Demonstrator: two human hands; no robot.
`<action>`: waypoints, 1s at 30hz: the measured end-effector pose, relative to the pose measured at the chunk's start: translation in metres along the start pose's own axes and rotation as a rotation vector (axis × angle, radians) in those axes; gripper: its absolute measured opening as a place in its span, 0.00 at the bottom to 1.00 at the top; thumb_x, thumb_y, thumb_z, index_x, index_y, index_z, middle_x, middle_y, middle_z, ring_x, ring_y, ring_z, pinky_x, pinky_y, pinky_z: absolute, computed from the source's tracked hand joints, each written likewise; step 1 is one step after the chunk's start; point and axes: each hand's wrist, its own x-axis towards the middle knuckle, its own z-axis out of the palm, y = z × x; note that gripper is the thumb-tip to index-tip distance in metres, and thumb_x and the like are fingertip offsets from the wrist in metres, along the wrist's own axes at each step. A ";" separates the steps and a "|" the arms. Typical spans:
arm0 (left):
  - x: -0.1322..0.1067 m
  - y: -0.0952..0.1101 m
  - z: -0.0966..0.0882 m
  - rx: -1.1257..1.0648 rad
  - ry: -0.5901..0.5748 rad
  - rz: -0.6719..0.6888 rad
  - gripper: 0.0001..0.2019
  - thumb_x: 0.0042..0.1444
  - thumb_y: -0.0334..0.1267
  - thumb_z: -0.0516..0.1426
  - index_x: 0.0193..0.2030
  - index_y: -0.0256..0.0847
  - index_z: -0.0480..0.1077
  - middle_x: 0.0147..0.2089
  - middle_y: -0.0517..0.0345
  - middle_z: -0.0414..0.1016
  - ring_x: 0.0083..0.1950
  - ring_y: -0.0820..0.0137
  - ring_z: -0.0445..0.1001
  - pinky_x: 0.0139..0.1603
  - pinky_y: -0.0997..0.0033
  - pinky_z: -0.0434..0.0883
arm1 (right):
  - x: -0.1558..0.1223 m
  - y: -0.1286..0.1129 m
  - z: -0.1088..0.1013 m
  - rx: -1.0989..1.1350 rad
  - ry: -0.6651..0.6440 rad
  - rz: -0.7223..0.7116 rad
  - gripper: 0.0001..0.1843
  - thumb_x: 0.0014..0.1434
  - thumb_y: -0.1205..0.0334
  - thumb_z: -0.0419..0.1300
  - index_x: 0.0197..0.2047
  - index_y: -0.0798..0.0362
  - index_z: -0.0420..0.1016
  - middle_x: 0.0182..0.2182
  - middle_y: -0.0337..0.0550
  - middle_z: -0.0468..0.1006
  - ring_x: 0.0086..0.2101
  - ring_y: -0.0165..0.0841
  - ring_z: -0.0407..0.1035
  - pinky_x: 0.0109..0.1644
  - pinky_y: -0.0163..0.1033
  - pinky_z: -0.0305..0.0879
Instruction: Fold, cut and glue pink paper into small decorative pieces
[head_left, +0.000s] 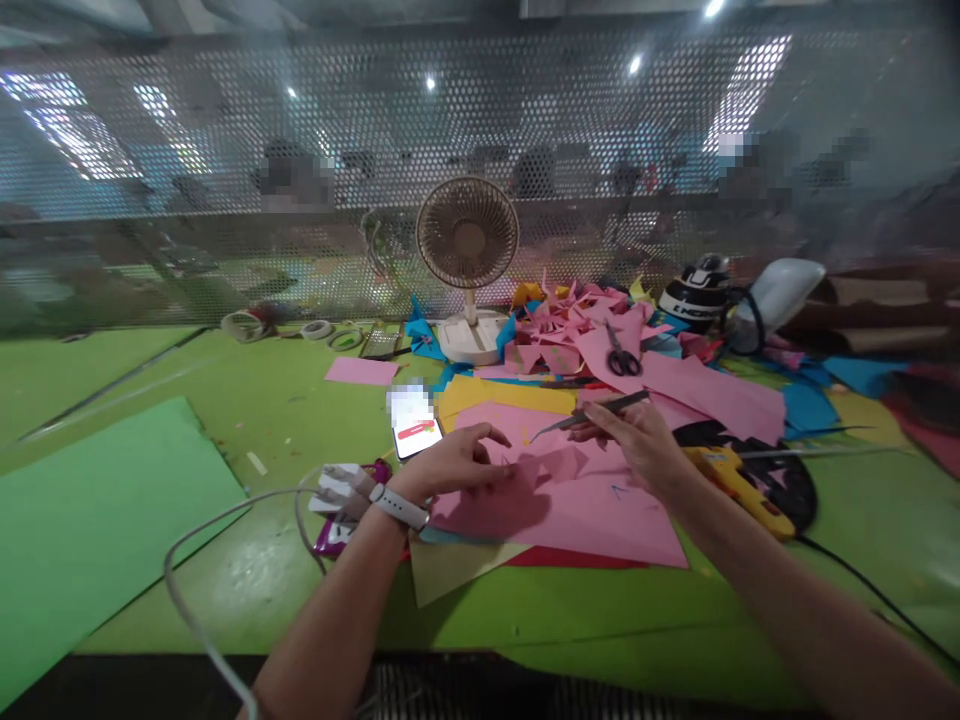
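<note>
My right hand (626, 435) grips a pair of dark tweezers (589, 413), their fine bent tip pointing left, close to some tiny yellow bits (525, 436). Beneath both hands lies a large pink paper sheet (600, 525). A folded pink paper piece (559, 465) stands on it between my hands. My left hand (461, 462), with a pale watch strap at the wrist, hovers low over the sheet's left part. Its thumb and fingers are apart and I see nothing between them.
A lit phone (414, 425) lies left of the sheet. Behind stand a fan (469, 240) and a heap of pink scraps with scissors (622, 355). A yellow glue gun (739, 490) with a black cord lies right. Cables and a green sheet (127, 540) are at left.
</note>
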 end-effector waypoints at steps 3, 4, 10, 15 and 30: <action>0.006 -0.008 0.004 0.120 -0.018 0.024 0.18 0.45 0.45 0.60 0.41 0.39 0.67 0.26 0.60 0.71 0.23 0.72 0.69 0.21 0.76 0.62 | -0.003 0.002 0.001 -0.053 -0.052 0.023 0.16 0.51 0.49 0.61 0.33 0.56 0.74 0.26 0.47 0.80 0.25 0.36 0.76 0.21 0.32 0.61; 0.008 -0.010 0.007 0.175 -0.001 0.046 0.15 0.44 0.43 0.60 0.37 0.39 0.68 0.26 0.60 0.70 0.24 0.72 0.68 0.21 0.76 0.61 | -0.004 0.003 0.001 -0.078 -0.074 0.026 0.17 0.52 0.49 0.61 0.33 0.56 0.74 0.26 0.47 0.80 0.26 0.36 0.76 0.21 0.32 0.62; 0.011 -0.013 0.009 0.147 -0.043 0.120 0.08 0.47 0.42 0.56 0.29 0.39 0.64 0.24 0.61 0.69 0.24 0.72 0.67 0.23 0.76 0.60 | -0.009 0.006 0.006 -0.158 -0.178 0.022 0.16 0.54 0.50 0.59 0.33 0.57 0.73 0.26 0.47 0.80 0.27 0.37 0.76 0.22 0.33 0.64; 0.008 -0.011 0.008 0.097 -0.083 0.122 0.08 0.47 0.41 0.57 0.29 0.40 0.64 0.25 0.61 0.70 0.24 0.73 0.68 0.23 0.75 0.60 | -0.011 0.006 0.007 -0.171 -0.166 0.040 0.17 0.54 0.50 0.58 0.33 0.57 0.73 0.26 0.47 0.80 0.28 0.37 0.76 0.22 0.33 0.62; 0.008 -0.008 0.012 0.044 -0.156 0.127 0.09 0.47 0.42 0.58 0.28 0.41 0.62 0.24 0.62 0.69 0.24 0.73 0.69 0.23 0.76 0.62 | -0.011 0.005 0.008 -0.166 -0.220 0.043 0.16 0.54 0.49 0.58 0.33 0.55 0.72 0.26 0.46 0.80 0.27 0.36 0.76 0.22 0.34 0.62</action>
